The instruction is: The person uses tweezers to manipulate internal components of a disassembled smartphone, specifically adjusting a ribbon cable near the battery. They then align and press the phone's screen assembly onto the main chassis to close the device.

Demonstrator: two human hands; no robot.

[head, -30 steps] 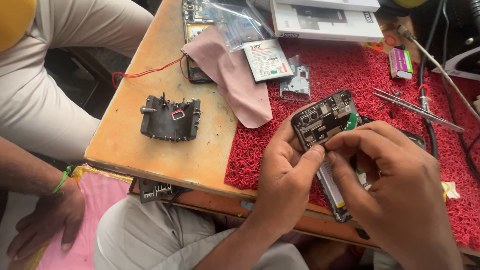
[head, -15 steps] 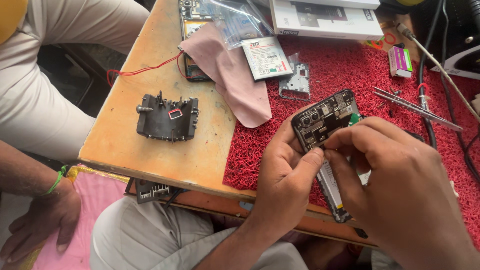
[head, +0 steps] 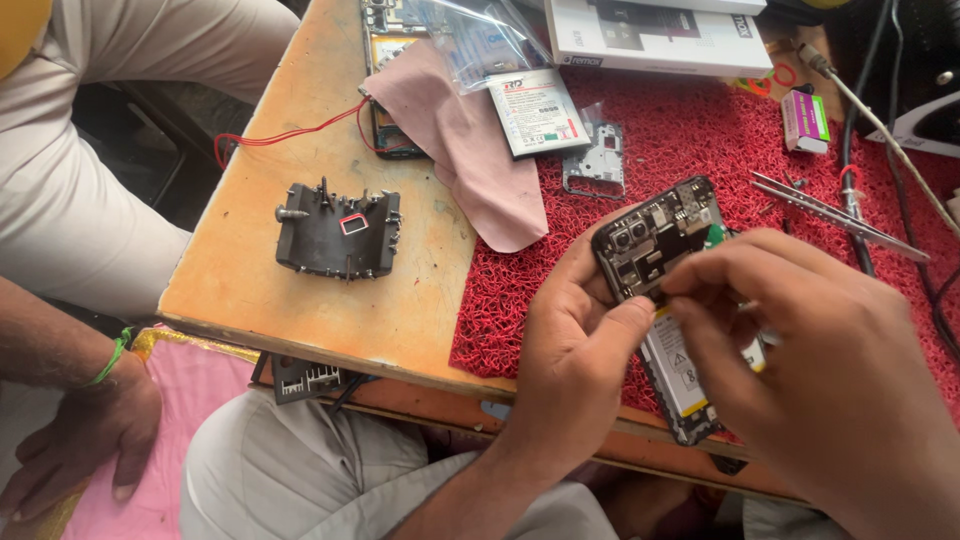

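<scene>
1. Little has shifted since the earlier head-view pictures: both hands remain on the opened black smartphone with its back cover off [head: 668, 290], and the right fingertips have crept slightly up toward the circuit board.
2. Head view, phone: it lies tilted on the red looped-plastic mat [head: 700, 150], camera end pointing up and away, white battery end toward the near edge of the orange-topped wooden bench [head: 250, 280].
3. Head view, left hand [head: 575, 355]: it comes up from below and cups the phone's left edge, thumb pressed across the board near the middle, fingers curled behind; it is closed around the phone.
4. Head view, right hand [head: 810, 350]: it lies over the phone's right side and lower half, covering much of the battery. Its fingertips are pinched narrowly together just above the board, beside the left thumb; whether they hold a small part or tool cannot be told.
5. Head view, surroundings: a black plastic screw tray with upright pegs [head: 337, 230] sits on bare bench well left of the phone; a pink cloth [head: 470, 150] drapes across bench and mat; metal tweezers [head: 835, 212] lie on the mat to the right.
6. Another person's hand with a green wristband [head: 85, 430] rests at lower left, apart from the work.
</scene>
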